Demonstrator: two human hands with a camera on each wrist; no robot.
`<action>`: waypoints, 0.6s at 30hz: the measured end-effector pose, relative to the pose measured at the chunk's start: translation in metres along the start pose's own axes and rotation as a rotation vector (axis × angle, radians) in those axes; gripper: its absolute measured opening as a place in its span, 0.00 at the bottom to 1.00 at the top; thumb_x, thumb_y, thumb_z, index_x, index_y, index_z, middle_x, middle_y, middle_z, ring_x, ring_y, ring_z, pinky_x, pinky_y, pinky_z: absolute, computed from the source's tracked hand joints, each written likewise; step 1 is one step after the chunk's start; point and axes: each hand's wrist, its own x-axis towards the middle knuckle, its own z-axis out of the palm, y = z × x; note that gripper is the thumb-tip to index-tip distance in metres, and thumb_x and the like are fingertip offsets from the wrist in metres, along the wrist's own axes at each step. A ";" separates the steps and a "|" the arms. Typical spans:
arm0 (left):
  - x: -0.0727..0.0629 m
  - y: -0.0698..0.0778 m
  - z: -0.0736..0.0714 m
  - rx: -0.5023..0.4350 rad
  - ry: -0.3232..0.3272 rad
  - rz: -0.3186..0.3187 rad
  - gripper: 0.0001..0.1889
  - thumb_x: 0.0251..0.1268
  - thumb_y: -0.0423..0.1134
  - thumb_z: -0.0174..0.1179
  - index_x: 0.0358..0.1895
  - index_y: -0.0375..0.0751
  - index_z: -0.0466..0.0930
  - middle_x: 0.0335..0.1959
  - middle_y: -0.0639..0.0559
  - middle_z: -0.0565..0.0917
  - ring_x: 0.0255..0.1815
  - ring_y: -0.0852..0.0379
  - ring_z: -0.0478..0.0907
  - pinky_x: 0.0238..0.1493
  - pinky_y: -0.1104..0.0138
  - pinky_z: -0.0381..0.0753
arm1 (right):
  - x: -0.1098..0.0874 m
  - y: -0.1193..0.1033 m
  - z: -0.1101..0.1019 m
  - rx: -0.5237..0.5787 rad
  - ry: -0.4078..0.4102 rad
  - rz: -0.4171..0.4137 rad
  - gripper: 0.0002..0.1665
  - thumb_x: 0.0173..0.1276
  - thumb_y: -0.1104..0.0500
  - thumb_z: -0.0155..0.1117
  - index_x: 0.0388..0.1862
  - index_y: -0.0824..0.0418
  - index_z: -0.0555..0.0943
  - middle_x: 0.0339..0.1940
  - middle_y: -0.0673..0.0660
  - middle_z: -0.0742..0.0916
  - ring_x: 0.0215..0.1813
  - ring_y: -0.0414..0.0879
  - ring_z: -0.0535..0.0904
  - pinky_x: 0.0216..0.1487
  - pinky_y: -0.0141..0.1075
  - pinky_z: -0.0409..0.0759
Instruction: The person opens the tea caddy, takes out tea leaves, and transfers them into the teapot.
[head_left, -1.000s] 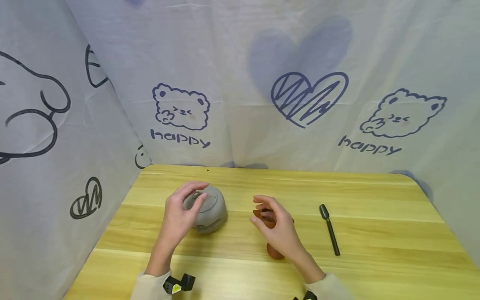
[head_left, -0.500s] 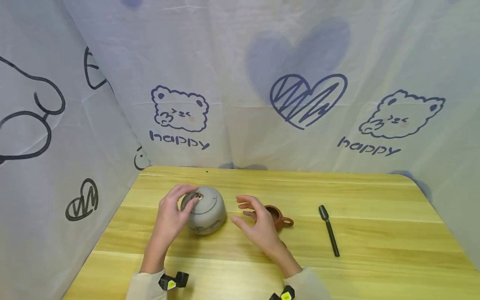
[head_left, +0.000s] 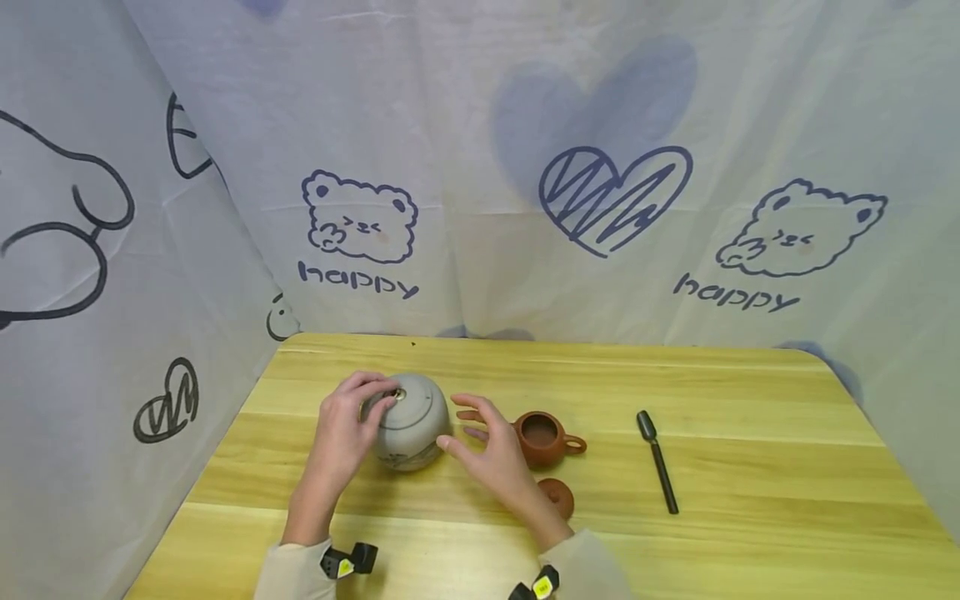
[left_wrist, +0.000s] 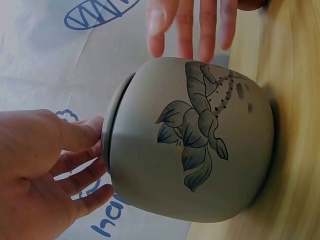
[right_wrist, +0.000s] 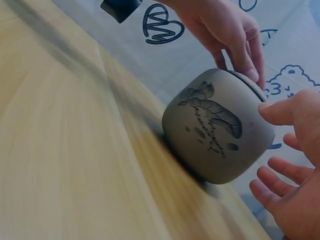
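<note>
A round grey ceramic jar with a dark leaf painting stands upright on the table, its lid seated on top. My left hand is at the lid's small metal knob, thumb and fingertips close around it; the left wrist view shows them against the lid's top. My right hand is beside the jar's right side with fingers spread and nothing held. Its thumb looks close to the jar wall; whether it touches cannot be told.
Right of my right hand sits a small reddish-brown clay teapot without its cover. The teapot lid lies in front of it, partly behind my wrist. Farther right is a dark long-handled scoop. A printed cloth hangs behind the table.
My right hand has moved left from over the teapot to the jar's side, uncovering the teapot and its lid. The left hand has shifted slightly left and its fingertips have settled at the jar lid's knob.
</note>
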 end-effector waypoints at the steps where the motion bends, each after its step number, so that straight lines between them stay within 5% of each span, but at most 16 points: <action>1: 0.000 0.000 0.000 0.008 -0.007 0.005 0.10 0.59 0.22 0.71 0.45 0.31 0.89 0.46 0.41 0.85 0.51 0.42 0.82 0.55 0.49 0.84 | 0.001 0.002 0.002 -0.002 0.000 0.003 0.35 0.69 0.55 0.74 0.72 0.51 0.73 0.71 0.55 0.77 0.68 0.59 0.76 0.68 0.52 0.78; 12: 0.001 0.005 -0.003 0.075 -0.062 0.038 0.09 0.63 0.22 0.68 0.45 0.33 0.88 0.46 0.42 0.83 0.50 0.42 0.80 0.50 0.49 0.85 | 0.002 0.012 0.019 0.045 -0.013 0.002 0.42 0.67 0.59 0.76 0.77 0.50 0.68 0.76 0.50 0.72 0.71 0.52 0.73 0.63 0.44 0.82; 18: 0.003 0.008 -0.005 0.105 -0.091 0.034 0.09 0.65 0.23 0.68 0.46 0.33 0.89 0.45 0.43 0.82 0.48 0.44 0.81 0.47 0.53 0.87 | 0.003 0.002 0.022 0.040 0.017 -0.002 0.42 0.66 0.66 0.75 0.77 0.60 0.68 0.76 0.59 0.72 0.70 0.60 0.73 0.63 0.54 0.81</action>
